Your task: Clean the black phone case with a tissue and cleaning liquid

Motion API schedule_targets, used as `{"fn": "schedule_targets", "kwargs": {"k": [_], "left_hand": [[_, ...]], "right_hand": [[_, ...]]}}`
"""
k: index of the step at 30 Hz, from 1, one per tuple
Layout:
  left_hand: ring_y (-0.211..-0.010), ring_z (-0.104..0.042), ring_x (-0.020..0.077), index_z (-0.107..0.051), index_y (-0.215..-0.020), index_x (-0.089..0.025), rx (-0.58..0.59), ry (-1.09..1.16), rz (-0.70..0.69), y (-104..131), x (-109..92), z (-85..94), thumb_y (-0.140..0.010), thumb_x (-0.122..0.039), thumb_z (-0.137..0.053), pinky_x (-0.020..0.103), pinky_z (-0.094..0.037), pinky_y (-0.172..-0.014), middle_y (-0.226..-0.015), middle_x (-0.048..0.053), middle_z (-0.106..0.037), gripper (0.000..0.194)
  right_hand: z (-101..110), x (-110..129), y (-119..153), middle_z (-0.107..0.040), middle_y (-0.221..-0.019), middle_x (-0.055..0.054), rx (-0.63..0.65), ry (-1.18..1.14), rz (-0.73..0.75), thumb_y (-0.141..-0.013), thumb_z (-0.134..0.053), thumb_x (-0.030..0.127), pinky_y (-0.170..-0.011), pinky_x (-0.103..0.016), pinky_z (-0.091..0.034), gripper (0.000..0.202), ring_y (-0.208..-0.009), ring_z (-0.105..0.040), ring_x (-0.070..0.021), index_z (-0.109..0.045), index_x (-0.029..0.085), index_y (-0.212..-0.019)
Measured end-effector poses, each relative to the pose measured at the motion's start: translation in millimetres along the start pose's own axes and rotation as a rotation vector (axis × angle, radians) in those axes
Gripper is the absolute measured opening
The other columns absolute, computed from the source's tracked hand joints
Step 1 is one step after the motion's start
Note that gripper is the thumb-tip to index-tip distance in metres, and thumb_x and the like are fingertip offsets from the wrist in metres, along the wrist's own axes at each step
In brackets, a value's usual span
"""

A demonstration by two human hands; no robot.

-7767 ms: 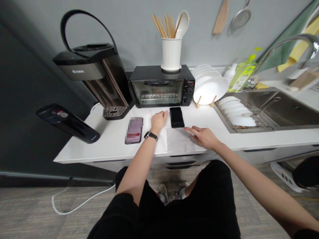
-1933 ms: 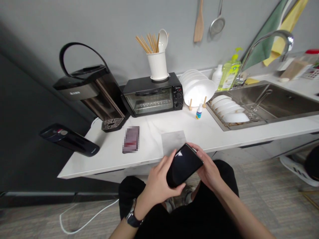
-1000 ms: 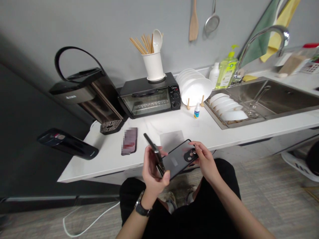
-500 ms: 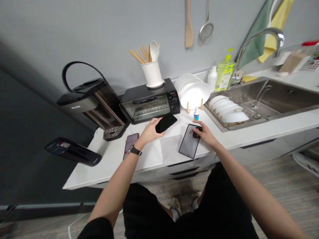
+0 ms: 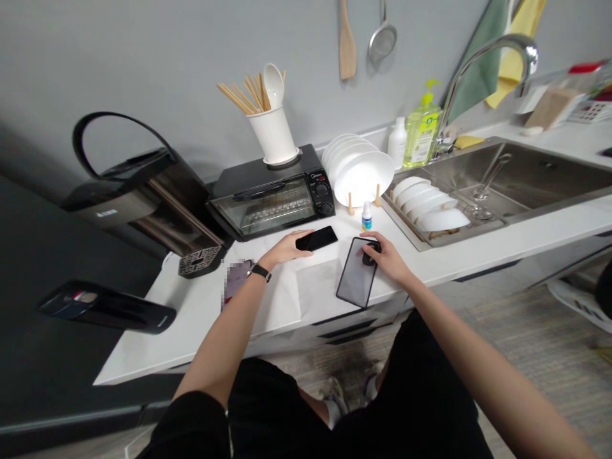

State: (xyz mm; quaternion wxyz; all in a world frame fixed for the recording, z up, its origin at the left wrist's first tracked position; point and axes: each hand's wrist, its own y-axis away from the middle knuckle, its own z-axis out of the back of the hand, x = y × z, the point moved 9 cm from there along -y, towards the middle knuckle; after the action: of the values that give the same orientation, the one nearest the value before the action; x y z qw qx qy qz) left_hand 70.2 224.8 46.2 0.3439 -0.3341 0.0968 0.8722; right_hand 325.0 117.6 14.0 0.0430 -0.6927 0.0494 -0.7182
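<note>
On the counter (image 5: 157,350) now, black phone (image 5: 319,238) in left hand (image 5: 287,247), phone case (image 5: 356,275) in right hand (image 5: 388,256).

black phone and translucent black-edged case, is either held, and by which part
The left hand grips the black phone by its left end; the right hand holds the case at its far end.

Even, moderately bright indoor light falls from above, whitening the front dinner plate (image 5: 366,178); soft shadows tint the grey wall (image 5: 191,57), and wide-angle distortion stretches the edges.
</note>
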Motion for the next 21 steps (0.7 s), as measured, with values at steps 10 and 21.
{"fn": "schedule_targets", "kwargs": {"k": [10,21], "left_hand": [[-0.165,-0.009,0.0358,-0.041,-0.162,-0.020,-0.076,0.001,0.086,13.6,9.6,-4.4,-0.080,-0.062,-0.080,0.057,-0.006,-0.132,-0.172,0.015,-0.031,0.100],[-0.147,-0.049,0.0325,-0.030,-0.165,-0.030,-0.307,0.114,0.005,89.4,-117.1,-76.9,-0.088,-0.051,-0.078,0.049,-0.039,-0.125,-0.170,0.013,-0.031,0.093]], "right_hand": [[3.0,-2.7,-1.3,-0.077,-0.084,-0.003,-0.038,0.006,0.010,-0.084,-0.068,0.057,-0.060,-0.032,-0.054,0.052,-0.064,-0.070,-0.0198,-0.058,0.022,-0.123],[6.8,-1.2,3.6,-0.079,-0.090,-0.008,-0.245,-0.032,-0.002,-0.080,-0.068,0.064,-0.065,-0.034,-0.056,0.061,-0.067,-0.071,-0.0202,-0.055,0.021,-0.121]]}}
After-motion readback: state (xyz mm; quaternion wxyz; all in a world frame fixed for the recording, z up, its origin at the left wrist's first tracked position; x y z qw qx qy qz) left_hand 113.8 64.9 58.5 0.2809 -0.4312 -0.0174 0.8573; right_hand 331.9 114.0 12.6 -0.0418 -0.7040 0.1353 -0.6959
